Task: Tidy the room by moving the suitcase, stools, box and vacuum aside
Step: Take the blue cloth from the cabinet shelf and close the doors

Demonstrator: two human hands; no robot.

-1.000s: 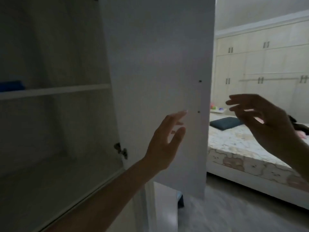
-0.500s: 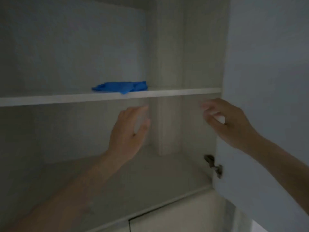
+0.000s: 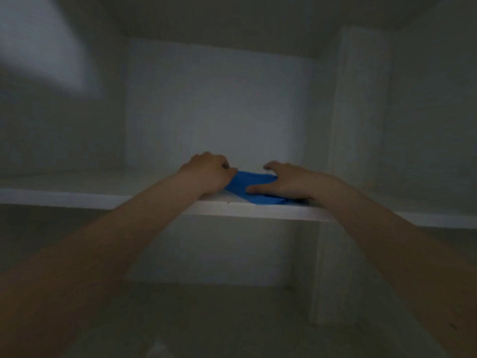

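Here, near the frame centre, a folded blue cloth (image 3: 254,186) is seen on the cupboard shelf (image 3: 77,196), long axis left to right. It is pinched by the curled left hand (image 3: 209,173) and pressed flat by the right hand (image 3: 286,180). No suitcase, stools, box or vacuum are seen.

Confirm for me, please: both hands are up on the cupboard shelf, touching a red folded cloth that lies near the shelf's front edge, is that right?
Not quite: the cloth is blue, not red. The head view shows it lying near the front edge of the shelf, with the left hand at its left end and the right hand resting on its right part.
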